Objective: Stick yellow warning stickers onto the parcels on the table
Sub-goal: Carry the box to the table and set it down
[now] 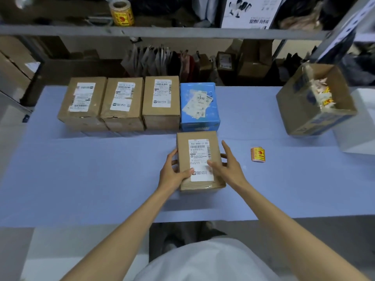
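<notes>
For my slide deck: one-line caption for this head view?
Left hand and right hand grip a brown parcel; yellow stickers lie to its right on the table.

Both bare forearms reach forward from the bottom of view, converging toward centre. Left hand (174,172) grips the left edge of the parcel (199,159), thumb laid across the top, fingers down the side. Right hand (230,166) holds the right edge, thumb on top, index finger stretched straight ahead, other fingers bent against the side. Wrists roughly level, palms facing inward.
</notes>
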The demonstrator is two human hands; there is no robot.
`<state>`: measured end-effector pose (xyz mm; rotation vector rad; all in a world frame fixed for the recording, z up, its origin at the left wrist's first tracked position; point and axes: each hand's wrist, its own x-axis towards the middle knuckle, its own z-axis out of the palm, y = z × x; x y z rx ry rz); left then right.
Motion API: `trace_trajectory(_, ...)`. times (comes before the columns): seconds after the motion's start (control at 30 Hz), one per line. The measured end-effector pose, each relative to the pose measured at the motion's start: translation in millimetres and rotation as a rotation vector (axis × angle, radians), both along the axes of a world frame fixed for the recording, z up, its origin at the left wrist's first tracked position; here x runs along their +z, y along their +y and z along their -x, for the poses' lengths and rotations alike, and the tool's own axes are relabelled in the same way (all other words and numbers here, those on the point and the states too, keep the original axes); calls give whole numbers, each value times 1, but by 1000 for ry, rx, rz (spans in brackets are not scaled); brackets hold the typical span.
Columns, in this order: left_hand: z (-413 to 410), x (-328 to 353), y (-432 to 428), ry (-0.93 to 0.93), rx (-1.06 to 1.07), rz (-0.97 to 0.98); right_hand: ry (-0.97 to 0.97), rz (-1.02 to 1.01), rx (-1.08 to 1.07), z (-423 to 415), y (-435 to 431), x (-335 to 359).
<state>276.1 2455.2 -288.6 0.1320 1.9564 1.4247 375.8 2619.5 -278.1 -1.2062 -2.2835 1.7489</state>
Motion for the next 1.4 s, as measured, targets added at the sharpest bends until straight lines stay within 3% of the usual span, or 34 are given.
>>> trace_trajectory(0.93,9,5,37,129,40,139,129,84,4,-8,28,-18)
trace_trajectory(1.4,17,2,32,58,24,112,145,45,41,-6,41,-24)
